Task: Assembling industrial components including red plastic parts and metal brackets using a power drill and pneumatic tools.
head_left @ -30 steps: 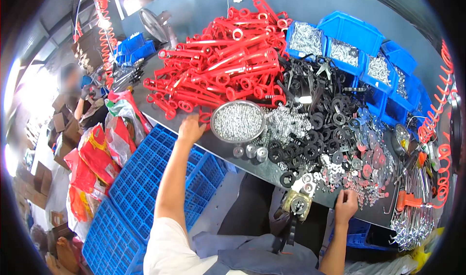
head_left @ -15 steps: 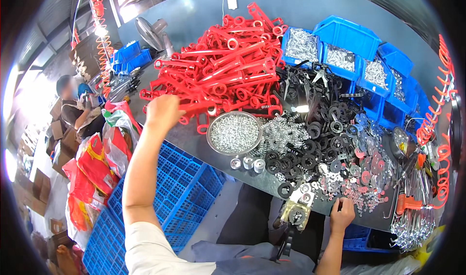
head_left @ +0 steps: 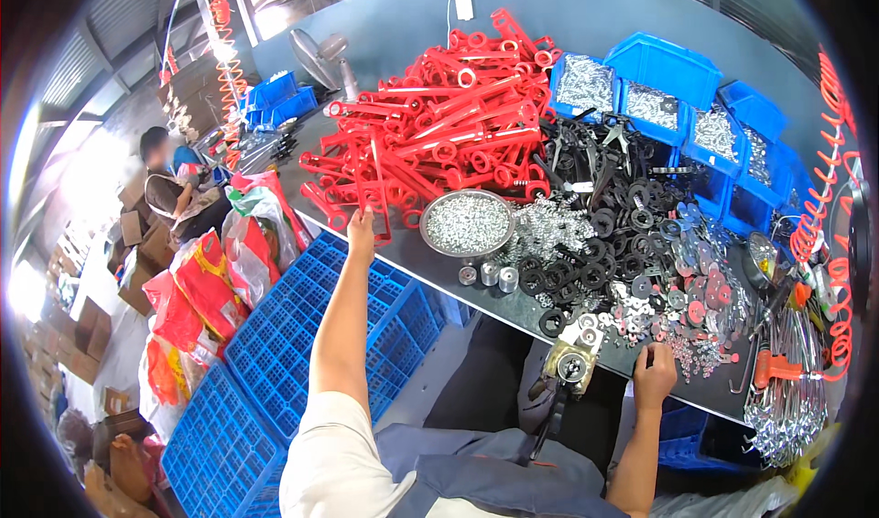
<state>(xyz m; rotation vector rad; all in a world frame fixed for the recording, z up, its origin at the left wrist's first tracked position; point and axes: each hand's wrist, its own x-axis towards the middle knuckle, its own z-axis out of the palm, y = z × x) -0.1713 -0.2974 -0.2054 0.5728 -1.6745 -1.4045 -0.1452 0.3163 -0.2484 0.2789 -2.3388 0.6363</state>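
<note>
At centre-left, the left hand grasped a red part, apparently for pickup; lifting clear seemed required next. The right hand was curled, contents indeterminable.

The ring-ended tubular parts are glossy red, the small fittings silver, the rings black, the worktop dark grey, the bins blue, the crates blue-latticed.

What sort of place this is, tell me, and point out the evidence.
Likely an assembly workshop: a heap of red parts, blue bins holding small metal pieces, and coiled red hoses at both sides.
</note>
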